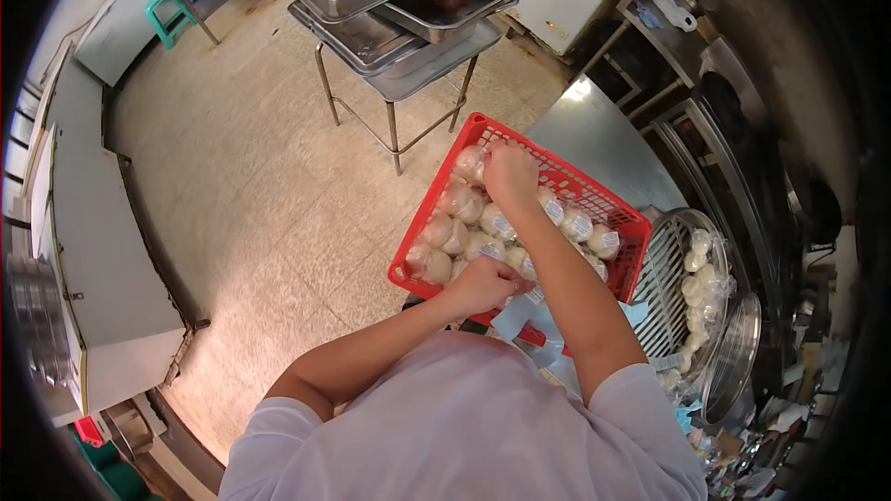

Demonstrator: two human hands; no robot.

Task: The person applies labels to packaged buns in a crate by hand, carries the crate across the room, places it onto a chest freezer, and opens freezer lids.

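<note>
- Steel bench (599,130): lies beyond and beside the basket; its bare metal shows past the basket's far edge.
- Red basket (636,250): open top up, set slantwise in front of the body, which seems to suit two-handed reach; what bears it underneath is mostly hidden.
- Round rack (661,311): sits just beside the basket's right edge, with a row of pale buns (694,292) along its far side; likely kept within easy reach.
- Right hand (510,174): arm stretched across the basket, wrist bent down, fingers curled at a bun near the far left corner; they touch it (whether they truly grip it, I cannot tell).
- Left hand (487,285): elbow out wide, forearm low over the near edge, thumb and fingers drawn together above the buns; whether anything is pinched there, I cannot tell.
- Blue paper (511,320): hangs over the near edge, perhaps left there to be handy.
- Wrapped buns (459,200): packed close inside the basket from its left edge towards the right, probably so none rolls about.
- Labels (610,239): face up on several buns towards the right edge (none shows on those at the left); presumably turned to be seen.
</note>
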